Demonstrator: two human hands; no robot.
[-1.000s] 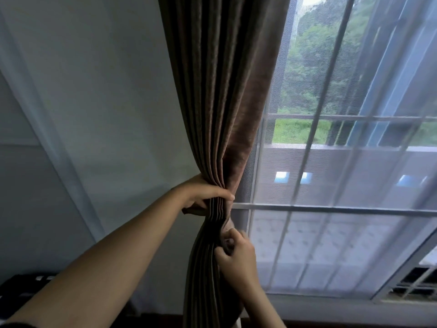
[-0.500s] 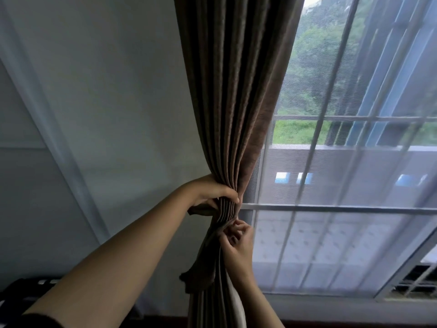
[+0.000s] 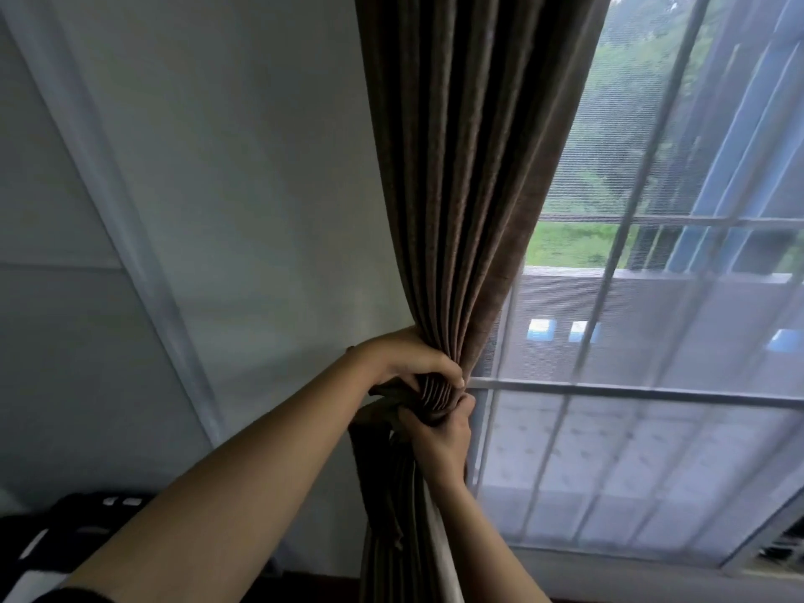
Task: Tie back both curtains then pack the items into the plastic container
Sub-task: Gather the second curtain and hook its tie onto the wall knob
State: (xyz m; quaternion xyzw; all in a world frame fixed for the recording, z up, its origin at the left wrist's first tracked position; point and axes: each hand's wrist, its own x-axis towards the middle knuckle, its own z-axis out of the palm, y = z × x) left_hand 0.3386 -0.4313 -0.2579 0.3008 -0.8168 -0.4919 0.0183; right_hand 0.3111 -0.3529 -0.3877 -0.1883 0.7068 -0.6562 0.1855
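The curtain was held bunched by the left hand so that the tie-back, gripped just below by the right hand, could seemingly be wrapped round.

brown curtain, plain with vertical pleats; sheer white curtain; pale grey wall; green trees outside.

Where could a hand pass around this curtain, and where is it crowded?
Left of the curtain, the stretch along the wall is bare. Right of it, beside the sheer, also looks open. It is crowded at the gathered waist, where left hand and right hand grip close together.
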